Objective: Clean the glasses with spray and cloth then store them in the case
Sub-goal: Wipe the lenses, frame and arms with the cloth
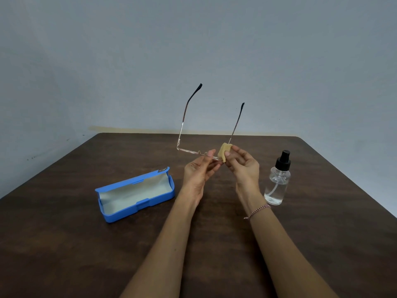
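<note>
left hand (198, 168) pinches the glasses (194, 150) frame mid-air w/ arms up so it's steady, right hand (242, 162) pinches cloth (224, 151) round a lens, case (134, 195) open on counter (64, 244) prob for storing after

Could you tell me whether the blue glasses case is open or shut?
Open: the blue glasses case has its lid tipped back, pale lining exposed.
</note>
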Demonstrator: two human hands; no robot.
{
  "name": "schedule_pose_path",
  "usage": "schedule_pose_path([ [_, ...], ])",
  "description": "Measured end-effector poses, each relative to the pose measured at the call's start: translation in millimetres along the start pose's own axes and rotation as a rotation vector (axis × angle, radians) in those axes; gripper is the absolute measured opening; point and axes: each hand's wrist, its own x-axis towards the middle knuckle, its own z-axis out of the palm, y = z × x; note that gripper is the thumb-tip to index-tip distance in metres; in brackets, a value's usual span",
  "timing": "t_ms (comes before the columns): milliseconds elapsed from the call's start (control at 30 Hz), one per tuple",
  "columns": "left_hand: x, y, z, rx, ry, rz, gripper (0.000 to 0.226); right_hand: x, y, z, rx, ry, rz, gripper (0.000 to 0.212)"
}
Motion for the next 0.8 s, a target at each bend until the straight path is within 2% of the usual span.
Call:
schedule_pose_path([
  [167,-0.7,1.3,-1.7,0.030,-0.052,0.015,0.020,1.9,3.3,0.4,-0.076,0.008,-0.030,0.025],
  [367,-0.2,1.8,-2.0,0.030,-0.064,0.032,0.035,4.0,4.9,2.1,-0.197,-0.024,-0.078,0.018],
  [467,1.5,1.8,-4.5,0.009,-0.068,0.038,0.029,3.5,4.4,2.9,-0.193,-0.083,-0.086,0.015],
  [633,1.4,3.8,-7.5,0.027,-0.111,0.032,0.025,-3.0,-3.7,1.5,-0.164,-0.152,-0.112,0.025],
  [800,-0.2,3.9,-6.6,0.043,-0.144,0.027,0.038,-6.6,-7.4,2.7,-0.294,-0.087,-0.218,0.008],
])
